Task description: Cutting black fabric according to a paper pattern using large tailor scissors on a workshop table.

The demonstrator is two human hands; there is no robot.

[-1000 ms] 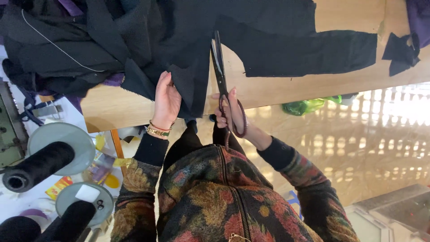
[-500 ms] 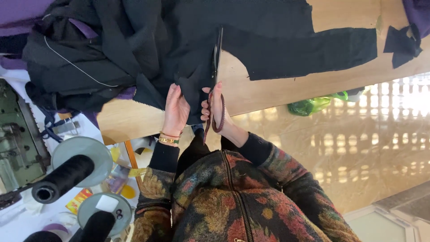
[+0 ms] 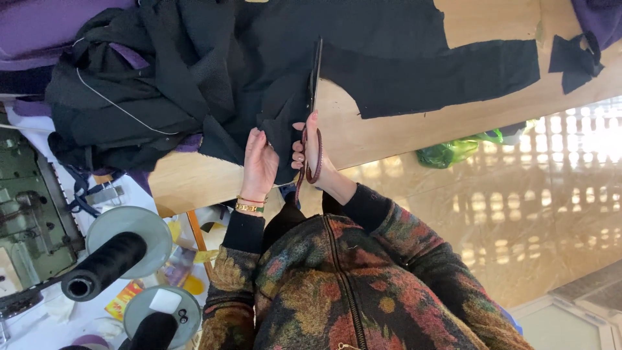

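Observation:
Black fabric [image 3: 278,58] lies spread over a wooden table [image 3: 389,133]. My right hand [image 3: 311,155] grips the dark red handles of long scissors [image 3: 315,78], whose blades point away from me and lie closed along a cut in the cloth. My left hand [image 3: 259,165], with gold bracelets at the wrist, pinches the loose black flap [image 3: 282,133] of fabric just left of the scissors. A long black strip [image 3: 447,74] stretches to the right of the blades.
A heap of black and purple cloth [image 3: 123,97] covers the table's left part. Small black scraps [image 3: 573,61] lie far right. A green bag [image 3: 453,152] sits on the floor. Black thread cones [image 3: 103,266] and a green sewing machine [image 3: 23,207] stand at left.
The view has shifted, so everything sits further right and lower in the frame. The scissors' blades have closed and my hands have come closer together on the fabric flap.

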